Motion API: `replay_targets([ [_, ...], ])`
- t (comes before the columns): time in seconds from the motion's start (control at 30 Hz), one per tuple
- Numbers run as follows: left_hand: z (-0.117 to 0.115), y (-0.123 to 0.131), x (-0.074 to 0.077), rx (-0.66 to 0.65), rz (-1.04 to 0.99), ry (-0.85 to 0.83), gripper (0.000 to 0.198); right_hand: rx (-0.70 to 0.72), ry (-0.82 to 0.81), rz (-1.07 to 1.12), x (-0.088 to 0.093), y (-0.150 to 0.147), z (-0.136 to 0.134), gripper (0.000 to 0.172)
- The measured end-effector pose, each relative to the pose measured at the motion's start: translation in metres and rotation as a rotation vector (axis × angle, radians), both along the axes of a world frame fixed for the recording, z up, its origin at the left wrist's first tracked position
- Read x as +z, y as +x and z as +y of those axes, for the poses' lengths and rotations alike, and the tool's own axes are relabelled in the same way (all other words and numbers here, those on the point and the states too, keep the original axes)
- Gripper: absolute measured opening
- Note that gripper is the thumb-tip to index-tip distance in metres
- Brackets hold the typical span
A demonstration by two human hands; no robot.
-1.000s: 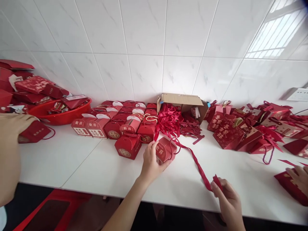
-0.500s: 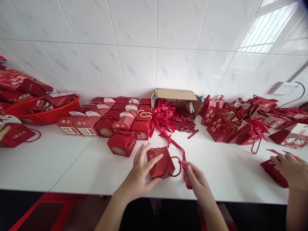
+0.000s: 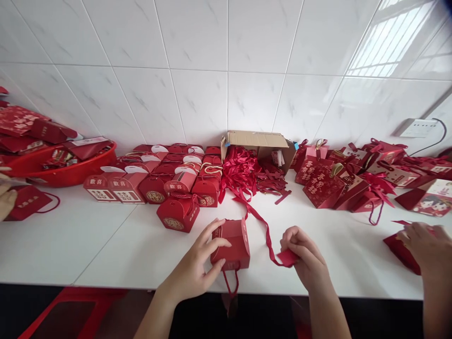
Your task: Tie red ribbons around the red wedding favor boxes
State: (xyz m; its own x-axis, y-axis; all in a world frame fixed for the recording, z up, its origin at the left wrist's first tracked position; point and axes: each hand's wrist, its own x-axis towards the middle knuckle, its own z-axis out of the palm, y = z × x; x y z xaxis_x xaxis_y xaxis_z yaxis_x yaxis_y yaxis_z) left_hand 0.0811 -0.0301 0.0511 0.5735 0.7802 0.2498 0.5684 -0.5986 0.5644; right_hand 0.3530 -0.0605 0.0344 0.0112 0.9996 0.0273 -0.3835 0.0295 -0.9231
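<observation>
- At the near edge of the white table [image 3: 106, 245], right in front of me, my left hand [image 3: 197, 263] has the small red gift box [image 3: 231, 242]. Fingers are curled over its top and left side, thumb pressed on the near face, so it's a proper grip.
- The box is tipped toward me, and its cord handle [image 3: 231, 282] dangles over the table edge.
- My right hand [image 3: 305, 256] is just right of the box and not touching it. It's closed in a pinch on the end of a red ribbon [image 3: 263, 226], with the other fingers tucked in.
- That ribbon runs from my pinch up and away past the right side of the box, into the ribbon pile [image 3: 242, 172] further back.
- The pile spills out of a cardboard box [image 3: 259, 141] lying on its side against the tiled wall.
- Left of the pile there's a bunch of done-up red boxes [image 3: 169, 181] in rows. The nearest one sits just beyond my left hand.
- Far left is a red basin [image 3: 60, 172] stuffed with red packaging.
- Someone else's hand [image 3: 5, 200] is at the left edge by a red bag [image 3: 28, 202].
- On the right, a heap of red gift bags [image 3: 339, 181] sits along the wall.
- Near right, another person's hand [image 3: 423, 247] rests on a flat red piece [image 3: 400, 249]. Can't tell if it's actually gripping it.
</observation>
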Motion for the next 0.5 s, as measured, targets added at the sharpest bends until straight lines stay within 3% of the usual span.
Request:
replay_targets([
  [0.17, 0.004, 0.002, 0.006, -0.003, -0.035, -0.019, 0.018, -0.060, -0.012, -0.141, 0.016, -0.018, 0.007, 0.021],
  [0.5, 0.018, 0.037, 0.013, 0.105, -0.008, 0.162, 0.018, 0.029, -0.029, -0.073, 0.010, -0.022, 0.022, 0.022],
])
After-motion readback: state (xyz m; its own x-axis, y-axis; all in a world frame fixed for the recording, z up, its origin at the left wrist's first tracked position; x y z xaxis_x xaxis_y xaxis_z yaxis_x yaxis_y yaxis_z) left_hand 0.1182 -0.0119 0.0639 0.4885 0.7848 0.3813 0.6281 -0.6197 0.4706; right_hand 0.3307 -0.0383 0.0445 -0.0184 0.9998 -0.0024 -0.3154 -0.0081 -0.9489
